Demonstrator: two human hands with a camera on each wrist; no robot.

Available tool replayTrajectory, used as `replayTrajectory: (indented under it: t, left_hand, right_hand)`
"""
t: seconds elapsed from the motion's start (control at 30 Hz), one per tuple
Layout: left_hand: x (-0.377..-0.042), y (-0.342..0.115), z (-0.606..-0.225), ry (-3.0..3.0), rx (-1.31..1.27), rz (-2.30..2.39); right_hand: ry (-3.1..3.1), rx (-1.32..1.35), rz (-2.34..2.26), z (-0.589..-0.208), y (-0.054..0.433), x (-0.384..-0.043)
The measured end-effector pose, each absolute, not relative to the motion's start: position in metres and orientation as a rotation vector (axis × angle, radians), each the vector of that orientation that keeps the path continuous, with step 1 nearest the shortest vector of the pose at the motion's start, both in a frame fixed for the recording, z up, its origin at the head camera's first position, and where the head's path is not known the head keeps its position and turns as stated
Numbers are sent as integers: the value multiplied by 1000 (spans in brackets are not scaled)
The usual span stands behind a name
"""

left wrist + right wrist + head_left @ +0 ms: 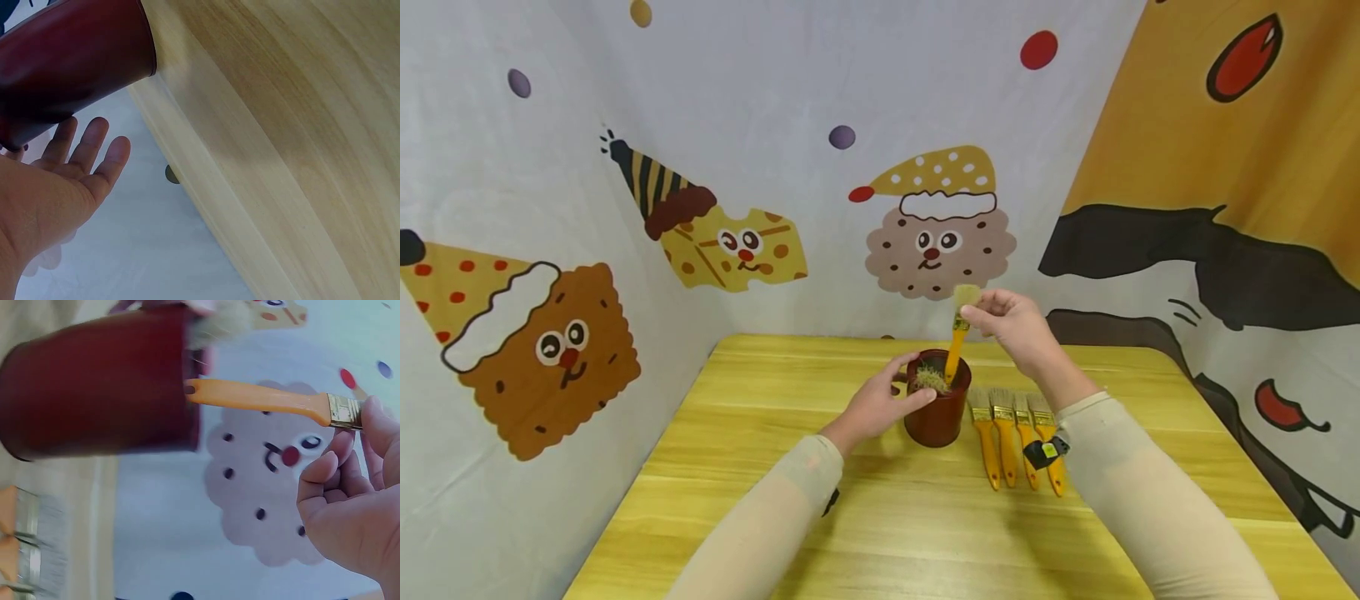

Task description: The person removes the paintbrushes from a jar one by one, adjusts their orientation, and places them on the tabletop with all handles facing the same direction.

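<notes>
A dark red cup (936, 425) stands on the table, with a pale bristly tuft (931, 379) showing in its mouth. My left hand (880, 404) holds it by the rim, thumb in front and forefinger behind. In the left wrist view the other fingers (112, 159) spread loosely beside the cup (75, 56). My right hand (1011, 325) pinches a flat paintbrush (957, 350) near its metal band, bristles up and handle down. The tip of the yellow-orange handle (256, 397) is at the cup's mouth. The right hand's fingertips partly hide the bristles.
Several more paintbrushes (1006, 429) lie in a row right of the cup, bristles toward the back, handles toward me. The wooden table (760, 392) ends at a cloth backdrop (820, 275) printed with cartoon figures, behind and at both sides.
</notes>
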State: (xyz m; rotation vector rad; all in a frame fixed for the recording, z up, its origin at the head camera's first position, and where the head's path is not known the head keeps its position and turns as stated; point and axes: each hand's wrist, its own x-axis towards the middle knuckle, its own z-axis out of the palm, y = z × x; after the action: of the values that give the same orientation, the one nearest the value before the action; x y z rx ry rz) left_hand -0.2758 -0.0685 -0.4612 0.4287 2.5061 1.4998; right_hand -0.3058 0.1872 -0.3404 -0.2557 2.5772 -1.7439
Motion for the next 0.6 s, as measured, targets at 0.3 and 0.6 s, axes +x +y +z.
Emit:
replayTrajectory:
  t: [0.3, 0.6]
  left_hand:
    - [-274, -69, -461, 2505, 463, 1524]
    - [-273, -69, -460, 2514, 487, 1518]
  right_hand:
    - [2648, -214, -1772, -315, 242, -306]
    - [2770, -5, -1164, -355, 313, -310]
